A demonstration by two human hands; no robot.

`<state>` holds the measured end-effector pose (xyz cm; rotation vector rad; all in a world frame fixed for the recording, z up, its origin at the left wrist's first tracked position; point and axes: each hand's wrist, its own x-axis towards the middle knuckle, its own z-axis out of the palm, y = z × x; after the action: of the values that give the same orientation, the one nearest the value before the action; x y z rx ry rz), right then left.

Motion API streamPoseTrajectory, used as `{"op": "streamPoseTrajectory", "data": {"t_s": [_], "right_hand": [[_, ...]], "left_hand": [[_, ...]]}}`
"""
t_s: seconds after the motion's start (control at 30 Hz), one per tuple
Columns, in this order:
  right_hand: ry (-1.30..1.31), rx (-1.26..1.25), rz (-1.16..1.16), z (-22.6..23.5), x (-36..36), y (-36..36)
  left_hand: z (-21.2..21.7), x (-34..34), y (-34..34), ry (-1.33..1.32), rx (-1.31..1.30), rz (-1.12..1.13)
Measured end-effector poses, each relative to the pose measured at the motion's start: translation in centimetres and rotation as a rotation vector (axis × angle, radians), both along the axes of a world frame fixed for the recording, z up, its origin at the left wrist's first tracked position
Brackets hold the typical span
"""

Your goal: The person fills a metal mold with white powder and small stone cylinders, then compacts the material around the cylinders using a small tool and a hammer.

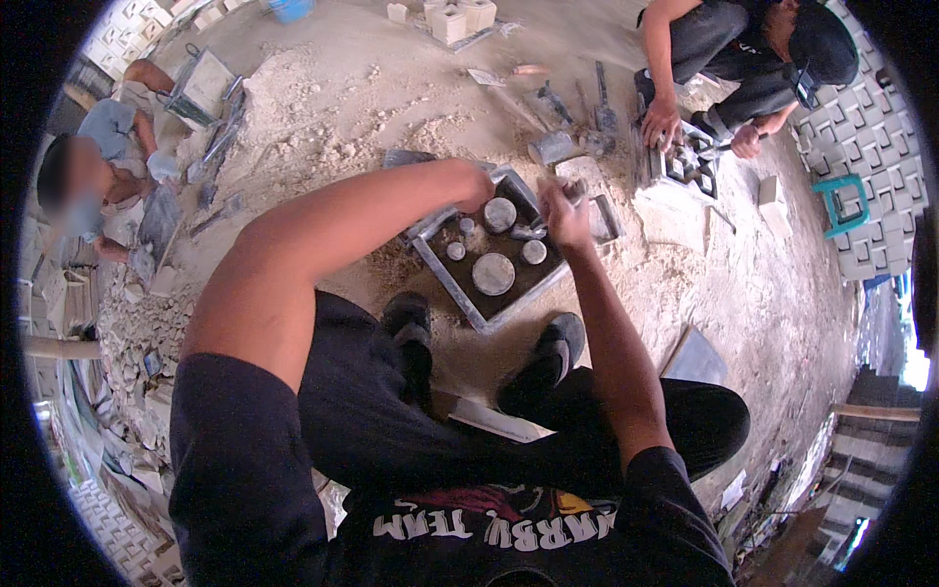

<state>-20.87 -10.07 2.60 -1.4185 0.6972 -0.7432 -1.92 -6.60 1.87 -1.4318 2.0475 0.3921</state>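
Observation:
A square metal mould (452,282) lies on the ground in front of my feet. Inside it, round grey cylinders of different sizes, such as a large one (493,274), stand in dark, damp-looking fill (465,291). My left hand (475,186) is at the mould's far left edge, its fingers mostly hidden behind the hand itself. At the right edge, my right hand (565,213) is closed around a small metal tool (529,233), whose shiny end reaches over the fill between the cylinders. The tool's handle is hidden in the fist.
Sand heaps (323,108) spread beyond the mould, with a hammer-like tool (553,147) and other hand tools. One person (724,59) crouches at far right over another mould (690,166); another person (117,147) works at left. A teal stool (843,205) stands by stacked blocks (871,147).

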Motion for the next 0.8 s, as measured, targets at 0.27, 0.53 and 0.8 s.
{"op": "streamPoseTrajectory", "data": {"t_s": [0.27,0.53,0.8], "right_hand": [[0.084,-0.394,0.084,1.6,1.8,1.9],[0.085,-0.404,0.114,2.7,2.8,4.4],[0.090,-0.374,0.204,2.0,3.3,4.4]], "left_hand": [[-3.1,1.7,-0.7,0.020,-0.021,-0.077],[1.6,3.5,0.5,0.062,-0.093,0.244],[-0.1,2.8,0.2,-0.085,-0.163,-0.032]]}}
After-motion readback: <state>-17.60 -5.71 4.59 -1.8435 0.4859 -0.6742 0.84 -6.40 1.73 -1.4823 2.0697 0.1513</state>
